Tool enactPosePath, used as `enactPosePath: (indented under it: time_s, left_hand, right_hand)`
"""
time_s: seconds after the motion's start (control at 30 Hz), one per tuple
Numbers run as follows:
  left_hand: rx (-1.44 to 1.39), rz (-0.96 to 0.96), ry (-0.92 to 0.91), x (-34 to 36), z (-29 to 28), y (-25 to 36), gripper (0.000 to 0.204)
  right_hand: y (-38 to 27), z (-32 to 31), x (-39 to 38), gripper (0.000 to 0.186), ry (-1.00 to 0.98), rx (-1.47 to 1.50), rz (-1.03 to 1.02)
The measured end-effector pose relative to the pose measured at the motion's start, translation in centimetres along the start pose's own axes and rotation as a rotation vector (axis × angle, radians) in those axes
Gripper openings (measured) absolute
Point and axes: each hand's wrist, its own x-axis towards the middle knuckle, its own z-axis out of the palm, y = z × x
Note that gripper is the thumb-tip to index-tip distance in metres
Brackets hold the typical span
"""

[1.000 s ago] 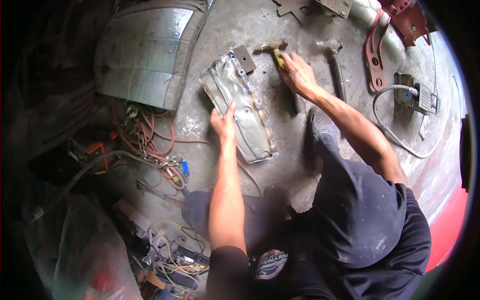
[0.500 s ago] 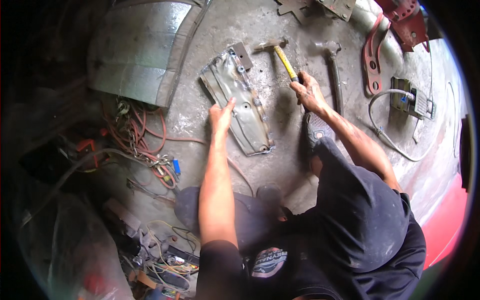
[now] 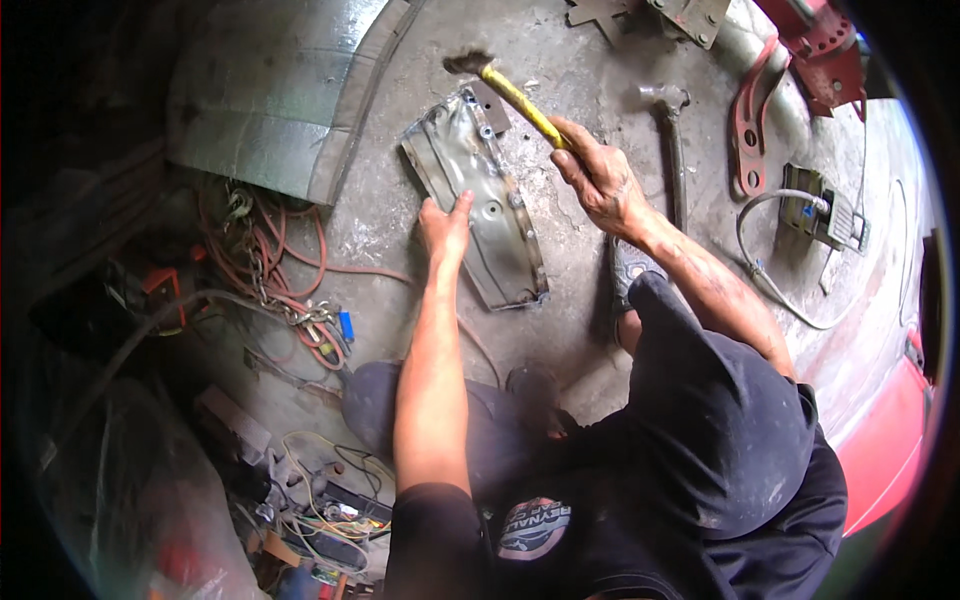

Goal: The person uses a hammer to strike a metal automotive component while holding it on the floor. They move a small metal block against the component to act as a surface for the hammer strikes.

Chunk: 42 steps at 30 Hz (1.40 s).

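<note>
My left hand (image 3: 447,226) grips the left edge of a long, bent sheet-metal panel (image 3: 500,250), its thumb lying on top. Bolt holes and rusty spots run along the panel's right edge. Under its far end sits a small dark metal block (image 3: 492,108). My right hand (image 3: 603,180) is closed round the handle of a hammer (image 3: 522,102) with a yellow shaft. The hammer's rusty head is raised beyond the panel's far end. A second hammer (image 3: 675,150) with a dark handle lies on the floor to the right, touched by neither hand.
At the upper left lies a quilted silver pad (image 3: 260,100). Red hoses (image 3: 300,265) and a chain tangle at the left. A foot pedal (image 3: 822,212) with a grey hose and a red metal arm (image 3: 748,130) are at the right. Cables and tools (image 3: 330,520) clutter the lower left.
My right hand has lifted the hammer off the floor area, and its head has swung left and up toward me. My left hand and the panel stay nearly in place.
</note>
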Motion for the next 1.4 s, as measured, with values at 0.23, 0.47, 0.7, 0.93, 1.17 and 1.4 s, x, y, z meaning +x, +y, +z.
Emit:
enactPosePath:
  time_s: [0.23, 0.47, 0.7, 0.93, 1.17, 1.4]
  left_hand:
    - [-0.024, 0.023, 0.0, -0.3, 0.4, 0.6, 0.052]
    - [0.065, -0.011, -0.005, -0.6, -0.6, 1.2, 0.053]
    - [0.151, -0.002, 0.002, -0.1, -1.1, -0.3, 0.057]
    - [0.072, 0.007, -0.033, -0.1, 0.6, 1.5, 0.059]
    - [0.099, -0.011, -0.032, 0.2, 0.1, -0.1, 0.057]
    - [0.156, 0.003, 0.004, 1.0, -1.1, 1.8, 0.056]
  right_hand:
    - [4.5, -0.3, 2.9, 0.041, -0.181, -0.326, 0.05]
    - [-0.7, 0.0, 2.8, 0.041, 0.136, -0.075, -0.221]
    - [3.3, 0.6, 3.4, 0.044, -0.056, -0.214, 0.094]
    - [5.6, -0.2, 3.3, 0.043, -0.106, -0.451, 0.007]
    - [5.3, 1.3, 3.5, 0.045, 0.101, -0.317, -0.191]
    - [1.8, -0.3, 4.5, 0.044, -0.105, -0.379, 0.05]
